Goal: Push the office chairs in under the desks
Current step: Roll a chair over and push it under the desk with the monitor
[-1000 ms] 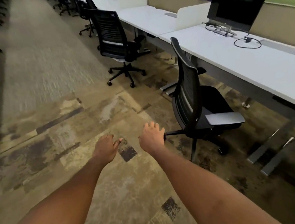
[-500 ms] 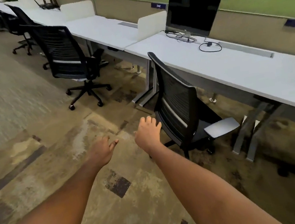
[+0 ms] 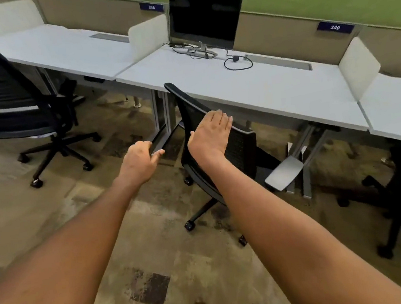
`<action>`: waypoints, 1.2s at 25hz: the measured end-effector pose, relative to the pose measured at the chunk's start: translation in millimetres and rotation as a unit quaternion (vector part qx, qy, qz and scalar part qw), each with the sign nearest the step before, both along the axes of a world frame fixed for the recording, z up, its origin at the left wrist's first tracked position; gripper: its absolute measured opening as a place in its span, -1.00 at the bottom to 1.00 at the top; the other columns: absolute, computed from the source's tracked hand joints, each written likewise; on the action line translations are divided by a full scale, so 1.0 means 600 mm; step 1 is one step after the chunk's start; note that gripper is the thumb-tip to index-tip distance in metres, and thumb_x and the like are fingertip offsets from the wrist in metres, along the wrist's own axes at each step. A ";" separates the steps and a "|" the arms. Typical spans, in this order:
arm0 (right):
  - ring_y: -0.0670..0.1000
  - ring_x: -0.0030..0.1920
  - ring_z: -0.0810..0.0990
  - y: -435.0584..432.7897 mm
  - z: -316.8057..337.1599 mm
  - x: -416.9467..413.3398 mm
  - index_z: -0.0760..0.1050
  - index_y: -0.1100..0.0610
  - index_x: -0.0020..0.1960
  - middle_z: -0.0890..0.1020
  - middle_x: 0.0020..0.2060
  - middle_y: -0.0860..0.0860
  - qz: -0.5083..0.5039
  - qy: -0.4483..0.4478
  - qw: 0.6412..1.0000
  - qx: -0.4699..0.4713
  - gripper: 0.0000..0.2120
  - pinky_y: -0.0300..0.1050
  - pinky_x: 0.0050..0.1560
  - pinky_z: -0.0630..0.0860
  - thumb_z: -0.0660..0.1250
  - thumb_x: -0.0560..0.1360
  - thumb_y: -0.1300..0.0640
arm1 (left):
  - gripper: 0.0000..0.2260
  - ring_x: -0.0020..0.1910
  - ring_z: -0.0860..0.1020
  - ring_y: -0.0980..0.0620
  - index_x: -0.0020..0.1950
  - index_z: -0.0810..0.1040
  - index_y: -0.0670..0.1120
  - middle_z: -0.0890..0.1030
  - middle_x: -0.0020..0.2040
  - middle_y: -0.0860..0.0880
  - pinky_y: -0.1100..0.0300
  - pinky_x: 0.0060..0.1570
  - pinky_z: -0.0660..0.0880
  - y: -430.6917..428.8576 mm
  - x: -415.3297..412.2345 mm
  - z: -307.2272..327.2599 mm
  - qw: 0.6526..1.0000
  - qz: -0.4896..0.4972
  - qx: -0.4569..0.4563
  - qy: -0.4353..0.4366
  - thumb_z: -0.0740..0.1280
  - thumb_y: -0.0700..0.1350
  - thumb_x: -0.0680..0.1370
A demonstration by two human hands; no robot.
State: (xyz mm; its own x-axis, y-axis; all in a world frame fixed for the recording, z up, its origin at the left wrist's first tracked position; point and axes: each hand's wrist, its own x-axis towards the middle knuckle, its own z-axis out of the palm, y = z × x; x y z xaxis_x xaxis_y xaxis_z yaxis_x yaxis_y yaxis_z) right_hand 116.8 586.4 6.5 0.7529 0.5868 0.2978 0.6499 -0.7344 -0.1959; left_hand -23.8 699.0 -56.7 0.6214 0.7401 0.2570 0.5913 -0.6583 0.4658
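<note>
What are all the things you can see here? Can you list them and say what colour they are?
Office chairs: three, black; one in the middle turned sideways by the desk, one at left, one at right, partly out of view.
Desks: a white row along the wall.
Monitor: one, black, screen dark, on the middle desk.
Cables: black, beside the monitor stand.
Dividers: white, between desks.
Number signs: two, blue, on the wall.
Carpet: tan, dark patches.
Left hand: bare, holding nothing.
Right hand: bare, at the middle chair's backrest.

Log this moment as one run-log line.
phase: reaching | right hand: open, at chair backrest | left hand: open, free | chair: not under desk
</note>
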 end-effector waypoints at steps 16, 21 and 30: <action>0.26 0.25 0.33 0.065 -0.073 0.179 0.24 0.15 0.33 0.36 0.25 0.22 -0.102 0.056 0.992 -0.057 -0.43 0.18 0.35 0.24 0.40 0.46 -0.05 | -0.11 0.47 0.23 -0.14 0.49 0.19 -0.17 0.29 0.47 -0.17 0.01 0.46 0.20 0.201 0.338 0.103 0.948 -0.213 0.141 0.190 0.57 -0.05 0.28; 0.21 0.17 0.49 0.092 -0.090 0.199 0.12 0.10 0.36 0.54 0.14 0.15 -0.142 0.045 0.986 -0.074 -0.33 0.20 0.24 0.33 0.35 0.45 -0.18 | -0.04 0.54 0.05 -0.19 0.55 0.11 -0.06 0.15 0.55 -0.13 -0.09 0.52 0.00 0.270 0.383 0.058 0.904 -0.286 0.156 0.276 0.56 0.06 0.28; 0.08 0.06 0.52 0.108 -0.104 0.208 0.54 0.01 0.16 0.56 0.02 -0.05 -0.174 0.012 0.980 -0.098 -0.60 0.03 0.03 0.39 0.36 0.37 -0.11 | -0.58 0.16 0.46 -0.12 0.22 0.41 -0.06 0.55 0.13 -0.08 -0.04 0.31 0.28 0.299 0.384 -0.002 0.929 -0.305 0.179 0.105 0.38 0.08 0.44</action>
